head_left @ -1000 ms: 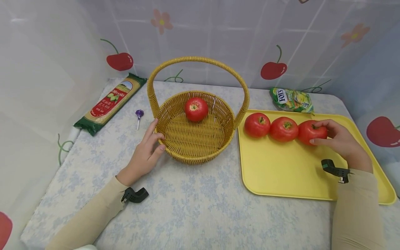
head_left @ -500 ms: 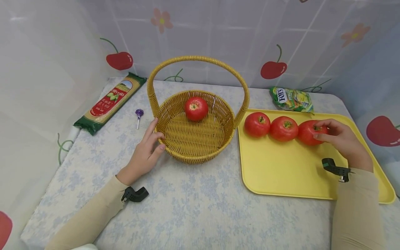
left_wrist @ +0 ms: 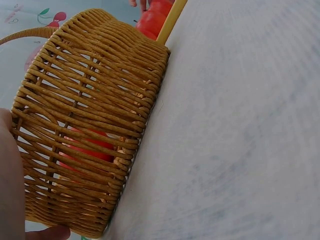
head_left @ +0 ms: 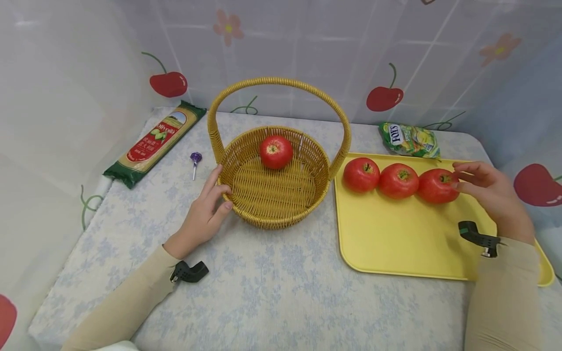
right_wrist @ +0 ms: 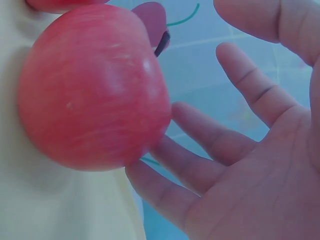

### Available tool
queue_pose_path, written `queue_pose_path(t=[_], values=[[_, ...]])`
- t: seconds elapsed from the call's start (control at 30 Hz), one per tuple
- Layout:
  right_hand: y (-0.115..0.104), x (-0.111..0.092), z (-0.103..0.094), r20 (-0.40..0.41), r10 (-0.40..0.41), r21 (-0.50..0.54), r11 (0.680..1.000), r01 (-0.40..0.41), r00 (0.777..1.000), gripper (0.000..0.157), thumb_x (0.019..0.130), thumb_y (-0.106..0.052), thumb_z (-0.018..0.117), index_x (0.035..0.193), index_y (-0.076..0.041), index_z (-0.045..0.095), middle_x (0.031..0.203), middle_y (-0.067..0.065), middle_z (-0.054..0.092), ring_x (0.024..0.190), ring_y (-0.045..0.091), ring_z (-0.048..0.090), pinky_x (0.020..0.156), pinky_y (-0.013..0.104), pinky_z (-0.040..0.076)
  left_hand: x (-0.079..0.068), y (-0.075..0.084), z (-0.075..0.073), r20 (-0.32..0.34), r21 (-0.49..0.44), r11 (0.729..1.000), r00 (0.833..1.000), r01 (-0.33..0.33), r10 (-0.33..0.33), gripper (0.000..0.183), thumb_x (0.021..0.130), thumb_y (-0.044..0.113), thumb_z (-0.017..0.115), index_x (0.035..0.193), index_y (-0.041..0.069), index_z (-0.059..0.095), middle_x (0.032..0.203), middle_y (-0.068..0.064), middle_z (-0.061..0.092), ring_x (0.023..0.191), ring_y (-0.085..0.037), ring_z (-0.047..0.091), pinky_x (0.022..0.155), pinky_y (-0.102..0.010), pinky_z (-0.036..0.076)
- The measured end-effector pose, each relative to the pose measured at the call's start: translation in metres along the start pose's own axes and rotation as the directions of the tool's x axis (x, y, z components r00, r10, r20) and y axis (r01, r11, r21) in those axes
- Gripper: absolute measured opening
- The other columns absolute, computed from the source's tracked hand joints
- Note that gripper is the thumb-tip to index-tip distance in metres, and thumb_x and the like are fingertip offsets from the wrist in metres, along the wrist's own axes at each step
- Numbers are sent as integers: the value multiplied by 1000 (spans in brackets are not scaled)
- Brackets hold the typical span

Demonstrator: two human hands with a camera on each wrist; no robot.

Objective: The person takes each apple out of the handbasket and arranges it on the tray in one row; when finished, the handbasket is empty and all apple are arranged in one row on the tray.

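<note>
The left hand (head_left: 199, 219) holds the near left rim of a yellow wicker basket (head_left: 263, 219) with a tall hoop handle. Inside, towards the back, sits one red apple (head_left: 275, 152); its red shows through the weave in the left wrist view. Three more apples stand in a row at the back of a yellow tray (head_left: 395, 239). Beside the rightmost apple (head_left: 439, 186) is the right hand (head_left: 495, 200), its fingers spread and not closed round it. In the right wrist view that apple (right_wrist: 95, 90) rests on the tray, with fingertips (right_wrist: 162, 145) at its side.
A green-and-red pasta packet (head_left: 153, 144) lies at the table's left. A purple lollipop (head_left: 195, 159) lies between it and the basket. Behind the tray is a green Fox's candy bag (head_left: 412, 140). A patterned curtain (head_left: 298, 48) hangs along the back of the table.
The right hand has let go of the rightmost apple and drawn back to the right. That apple stays in the row. The left hand and basket have not moved.
</note>
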State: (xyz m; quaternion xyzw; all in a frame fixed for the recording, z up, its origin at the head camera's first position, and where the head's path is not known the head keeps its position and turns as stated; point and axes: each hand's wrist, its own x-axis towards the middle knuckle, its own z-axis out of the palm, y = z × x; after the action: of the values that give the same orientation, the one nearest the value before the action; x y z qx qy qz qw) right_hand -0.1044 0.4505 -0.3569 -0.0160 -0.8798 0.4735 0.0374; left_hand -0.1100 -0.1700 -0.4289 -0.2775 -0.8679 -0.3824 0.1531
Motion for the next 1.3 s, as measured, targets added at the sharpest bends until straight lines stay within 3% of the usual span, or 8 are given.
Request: queue_pose_path(t=[0.2,0.37,0.67,0.77,0.93,1.1,1.23,1.3], values=[[-6,-2,1,-31,-1,-52,999,0,1000,34,97,-3,64,120,-28,64,114,-35,54,99,-16,54,76,1,42,-1,0,0,1,-4,1000,1000,4,-4,59,106,61,34,118,7,56,169,-19,23,63,-20,49,54,-31,37],[-16,-5,4,-62,-11,-52,999,8,998,30,97,-4,66,120,-23,65,115,-36,55,104,-15,52,77,1,41,-1,0,0,-4,-3,1000,1000,1,-1,60,106,61,34,118,7,56,169,-20,24,75,-29,58,55,-33,38],[-37,-6,13,-72,-64,-37,997,62,995,31,96,0,66,121,-19,65,116,-33,58,99,-16,58,77,1,44,0,0,0,-4,3,1000,1000,-4,4,64,105,63,31,118,6,56,168,-20,25,57,-13,43,53,-30,36],[-46,-6,16,-57,-63,-45,997,61,996,32,96,-2,67,123,-19,65,117,-33,59,100,-16,58,79,0,44,0,1,0,-3,6,1000,1000,-2,2,66,104,64,30,118,6,56,168,-20,25,52,-5,26,51,-28,31],[-59,-7,22,-16,-36,-91,995,35,999,33,97,-7,68,125,-23,63,116,-34,56,101,-18,55,77,0,43,0,0,0,-5,6,1000,1000,-1,1,65,105,64,30,118,6,56,168,-20,25,56,-9,34,51,-28,32],[-68,-7,33,39,-82,-72,994,85,996,38,95,-2,68,123,-27,65,116,-28,59,101,-15,60,79,2,46,0,0,-1,-4,5,1000,1000,0,0,66,105,64,31,118,4,56,169,-19,24,55,-10,34,51,-28,31],[-76,-8,46,74,-133,-58,989,137,988,39,93,1,70,122,-25,66,116,-27,63,101,-13,63,80,3,47,0,0,-1,0,5,1000,1000,3,-3,66,105,63,31,118,4,57,169,-18,23,53,-7,29,51,-28,32],[-83,-9,55,106,-168,-50,983,174,980,37,92,3,70,123,-16,66,116,-26,65,102,-11,65,80,5,49,0,1,-1,3,3,1000,1000,4,-4,65,105,63,32,118,4,57,169,-18,23,53,-7,30,52,-28,32]])
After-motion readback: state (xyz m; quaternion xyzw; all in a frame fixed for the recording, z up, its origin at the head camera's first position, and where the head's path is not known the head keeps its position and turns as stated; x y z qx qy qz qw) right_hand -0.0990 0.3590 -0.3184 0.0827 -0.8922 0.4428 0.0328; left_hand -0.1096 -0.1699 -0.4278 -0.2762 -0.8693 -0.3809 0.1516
